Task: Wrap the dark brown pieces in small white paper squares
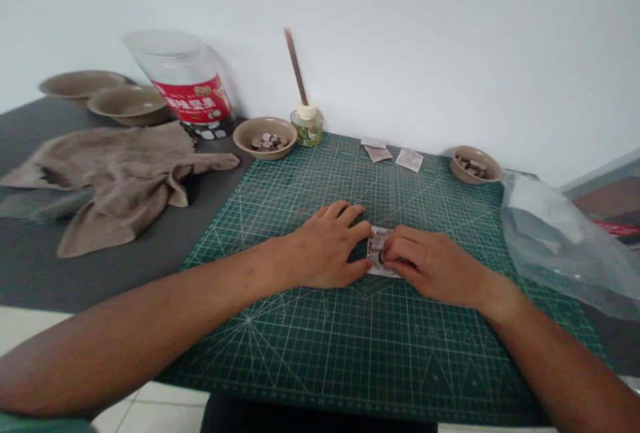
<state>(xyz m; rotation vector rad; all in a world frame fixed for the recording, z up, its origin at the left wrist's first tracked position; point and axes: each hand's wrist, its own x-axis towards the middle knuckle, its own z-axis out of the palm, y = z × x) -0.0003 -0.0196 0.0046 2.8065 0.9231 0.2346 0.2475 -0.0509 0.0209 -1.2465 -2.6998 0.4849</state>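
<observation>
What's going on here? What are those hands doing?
A person has both hands on a green cutting mat. The right hand has its fingers on a small paper packet, and the left hand lies right beside it. Paper slips lie near the mat's far edge, between two small bowls holding dark pieces. A crumpled cloth lies off to the left.

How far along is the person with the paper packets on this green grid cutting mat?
Partway, it seems. Done: flat white paper packets lie at the far edge of the green cutting mat. In hand: the left hand and right hand press a small printed paper packet. Left: two round tan bowls hold dark pieces.
</observation>
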